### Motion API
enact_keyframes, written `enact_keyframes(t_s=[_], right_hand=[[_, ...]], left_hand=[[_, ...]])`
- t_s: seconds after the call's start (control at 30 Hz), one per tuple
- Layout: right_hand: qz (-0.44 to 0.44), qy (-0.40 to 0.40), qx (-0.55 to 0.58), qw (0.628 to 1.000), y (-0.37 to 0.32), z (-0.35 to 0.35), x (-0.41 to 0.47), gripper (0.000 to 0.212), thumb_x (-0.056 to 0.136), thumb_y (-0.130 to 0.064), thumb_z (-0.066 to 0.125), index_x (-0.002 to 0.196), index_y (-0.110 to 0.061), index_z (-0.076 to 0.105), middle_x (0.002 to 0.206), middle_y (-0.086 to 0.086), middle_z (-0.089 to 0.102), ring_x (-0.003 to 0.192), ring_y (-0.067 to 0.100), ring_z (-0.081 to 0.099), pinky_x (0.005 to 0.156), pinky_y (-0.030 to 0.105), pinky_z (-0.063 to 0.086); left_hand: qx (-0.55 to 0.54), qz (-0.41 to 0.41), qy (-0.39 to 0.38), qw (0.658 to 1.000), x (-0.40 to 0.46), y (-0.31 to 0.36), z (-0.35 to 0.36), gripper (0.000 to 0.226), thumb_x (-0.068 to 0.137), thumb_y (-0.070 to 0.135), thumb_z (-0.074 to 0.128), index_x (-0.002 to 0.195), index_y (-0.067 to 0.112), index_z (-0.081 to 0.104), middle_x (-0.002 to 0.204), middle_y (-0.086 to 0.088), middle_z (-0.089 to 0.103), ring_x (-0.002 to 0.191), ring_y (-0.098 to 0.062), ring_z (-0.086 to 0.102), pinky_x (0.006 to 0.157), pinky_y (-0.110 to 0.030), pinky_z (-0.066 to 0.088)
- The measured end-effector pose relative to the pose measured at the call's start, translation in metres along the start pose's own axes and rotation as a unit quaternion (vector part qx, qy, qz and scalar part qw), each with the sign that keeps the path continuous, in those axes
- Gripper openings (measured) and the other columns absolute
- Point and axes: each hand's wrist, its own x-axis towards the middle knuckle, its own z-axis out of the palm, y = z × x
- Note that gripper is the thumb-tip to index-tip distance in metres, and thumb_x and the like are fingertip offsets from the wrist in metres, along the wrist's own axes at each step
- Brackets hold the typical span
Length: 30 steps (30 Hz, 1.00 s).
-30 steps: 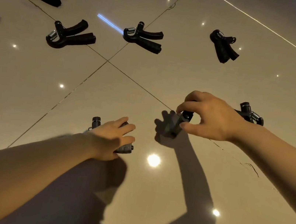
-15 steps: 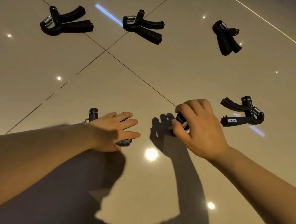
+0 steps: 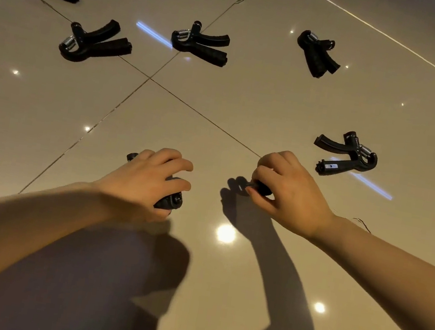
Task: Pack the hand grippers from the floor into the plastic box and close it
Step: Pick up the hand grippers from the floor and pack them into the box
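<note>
Each hand (image 3: 148,182) on a hand gripper (image 3: 169,200)

Glossy tiled floor (image 3: 261,114), matt black hand grippers (image 3: 200,43) (metal springs)

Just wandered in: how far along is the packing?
Early. Nothing visibly packed; no box in view. In hand: the left hand and right hand each close on a hand gripper on the floor. Left: at least five loose ones, like this one.
</note>
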Motion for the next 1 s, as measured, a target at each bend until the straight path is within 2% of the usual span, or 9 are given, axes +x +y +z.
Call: enact_keyframes(t_s=[0.13,0.3,0.4,0.57,0.67,0.77,0.9,1.0], right_hand=[[0.072,0.050,0.035,0.996,-0.004,-0.029,-0.017,0.027,0.085,-0.037,0.050,0.079,-0.013,0.061,0.092,0.002,0.056,0.088,0.019,0.046,0.072,0.029,0.038],[0.107,0.088,0.042,0.989,-0.025,-0.067,-0.043,0.021,0.086,-0.035,0.055,0.080,-0.016,0.060,0.089,-0.006,0.050,0.088,0.018,0.046,0.075,0.029,0.037],[0.131,0.115,0.067,0.982,-0.050,-0.088,-0.061,0.021,0.089,-0.036,0.057,0.083,-0.016,0.061,0.092,-0.008,0.048,0.091,0.014,0.042,0.077,0.025,0.035],[0.040,0.128,0.007,0.991,-0.096,-0.138,-0.110,0.018,0.089,-0.032,0.058,0.086,-0.015,0.060,0.098,0.000,0.056,0.094,0.016,0.045,0.077,0.027,0.041],[0.032,0.129,0.006,0.991,-0.120,-0.190,-0.156,0.021,0.089,-0.036,0.055,0.091,-0.016,0.060,0.105,0.002,0.056,0.100,0.017,0.046,0.079,0.027,0.042],[0.057,0.144,0.025,0.988,-0.145,-0.245,-0.223,0.023,0.088,-0.038,0.054,0.097,-0.018,0.061,0.111,-0.001,0.054,0.106,0.013,0.043,0.082,0.023,0.040],[0.102,0.158,0.038,0.981,-0.178,-0.311,-0.324,0.016,0.088,-0.036,0.059,0.094,-0.022,0.062,0.109,-0.011,0.047,0.104,0.006,0.039,0.080,0.012,0.036],[0.126,0.169,0.040,0.977,-0.201,-0.353,-0.379,0.014,0.088,-0.035,0.059,0.093,-0.022,0.063,0.103,-0.012,0.048,0.100,0.008,0.044,0.080,0.016,0.039]], left_hand=[[-0.025,-0.019,0.044,0.999,-0.008,0.014,-0.009,0.038,0.070,0.040,0.059,0.100,0.018,0.065,0.121,-0.007,0.056,0.110,-0.032,0.048,0.074,-0.047,0.051],[-0.043,-0.031,0.132,0.990,-0.020,0.068,-0.037,0.042,0.073,0.047,0.055,0.103,0.020,0.065,0.121,-0.005,0.056,0.108,-0.030,0.051,0.077,-0.037,0.052],[-0.052,-0.063,0.169,0.982,-0.028,0.106,-0.056,0.047,0.075,0.054,0.050,0.108,0.023,0.064,0.122,-0.001,0.055,0.112,-0.024,0.049,0.078,-0.036,0.049],[-0.083,-0.138,0.176,0.971,-0.050,0.176,-0.112,0.055,0.071,0.065,0.044,0.112,0.032,0.058,0.128,0.008,0.046,0.118,-0.016,0.040,0.083,-0.037,0.046],[-0.069,-0.153,0.174,0.970,-0.062,0.231,-0.167,0.046,0.074,0.055,0.059,0.115,0.034,0.058,0.136,0.007,0.041,0.125,-0.020,0.037,0.093,-0.041,0.043],[-0.060,-0.153,0.172,0.971,-0.078,0.300,-0.217,0.043,0.076,0.047,0.065,0.117,0.034,0.059,0.139,0.006,0.039,0.129,-0.019,0.032,0.100,-0.040,0.037],[-0.081,-0.127,0.216,0.965,-0.100,0.402,-0.265,0.044,0.077,0.046,0.066,0.118,0.032,0.059,0.136,0.006,0.042,0.126,-0.018,0.035,0.099,-0.036,0.036],[-0.045,-0.076,0.230,0.969,-0.111,0.466,-0.293,0.043,0.078,0.050,0.064,0.117,0.032,0.059,0.133,0.008,0.042,0.123,-0.015,0.037,0.093,-0.030,0.037]])
